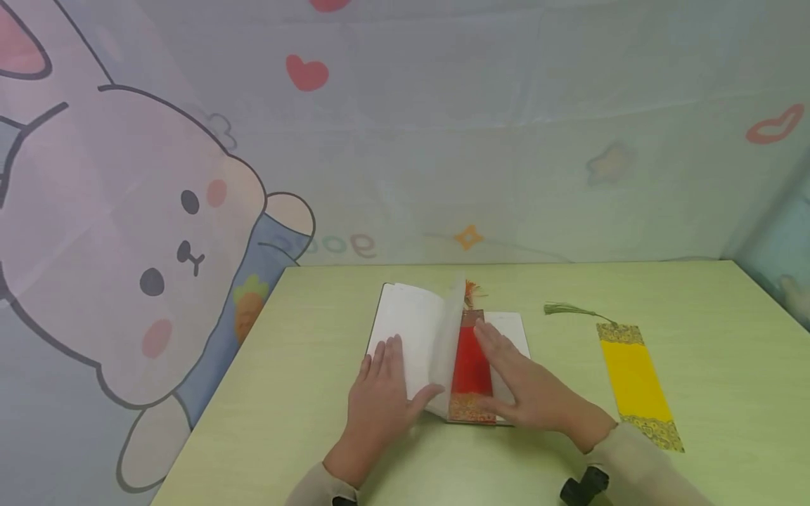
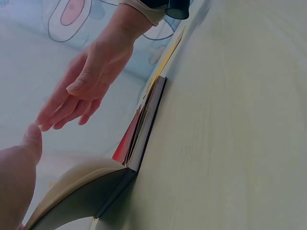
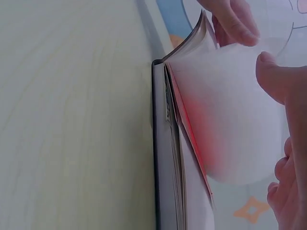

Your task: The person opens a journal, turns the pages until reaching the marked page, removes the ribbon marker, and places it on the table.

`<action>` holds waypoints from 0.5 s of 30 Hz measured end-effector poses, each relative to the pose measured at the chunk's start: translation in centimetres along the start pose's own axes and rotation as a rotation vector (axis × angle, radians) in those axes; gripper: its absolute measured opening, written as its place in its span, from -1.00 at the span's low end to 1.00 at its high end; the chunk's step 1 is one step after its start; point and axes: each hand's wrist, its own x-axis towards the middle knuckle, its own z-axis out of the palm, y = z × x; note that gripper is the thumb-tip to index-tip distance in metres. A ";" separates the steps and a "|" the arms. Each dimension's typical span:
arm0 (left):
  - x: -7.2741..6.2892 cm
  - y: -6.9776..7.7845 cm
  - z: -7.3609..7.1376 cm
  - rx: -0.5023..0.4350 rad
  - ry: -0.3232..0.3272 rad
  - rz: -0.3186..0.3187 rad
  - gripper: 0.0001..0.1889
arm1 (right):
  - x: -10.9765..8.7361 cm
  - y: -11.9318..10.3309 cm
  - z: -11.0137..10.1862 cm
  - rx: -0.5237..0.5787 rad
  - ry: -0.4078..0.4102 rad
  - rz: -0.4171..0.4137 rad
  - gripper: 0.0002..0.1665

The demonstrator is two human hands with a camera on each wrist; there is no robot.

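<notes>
Beyond the left hand (image 1: 382,400), low on the printed cloth (image 1: 430,176) just above the far edge of the bench (image 1: 253,407), stood one short row of faint letters (image 1: 338,244). Two round o's could be read in its middle. The letter nearest the right hand (image 1: 531,393) resembled a g; the opposite one, against the printed rabbit's (image 1: 215,197) blue clothing, was too blurred.

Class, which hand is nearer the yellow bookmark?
Right. The right hand sits left of the yellow bookmark, by the red bookmark; the left hand is farther, at the left page.
</notes>
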 end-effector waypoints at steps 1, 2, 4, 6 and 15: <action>0.0 0.0 0.0 -0.009 0.010 -0.002 -0.02 | 0.0 0.0 0.0 -0.001 0.003 0.002 0.15; 0.0 -0.1 0.1 -0.017 0.021 -0.002 -0.02 | -0.1 0.1 0.0 -0.006 0.006 0.004 0.15; 0.0 -0.1 0.1 -0.035 0.050 0.001 0.00 | -0.1 0.2 0.1 -0.017 0.013 0.003 0.14; -0.1 -0.2 0.3 -0.040 0.092 0.019 0.02 | -0.2 0.4 0.2 -0.029 0.021 0.001 0.13; 0.0 -0.8 0.9 0.047 0.228 0.160 -0.01 | -0.6 1.0 0.3 -0.019 0.028 0.017 0.13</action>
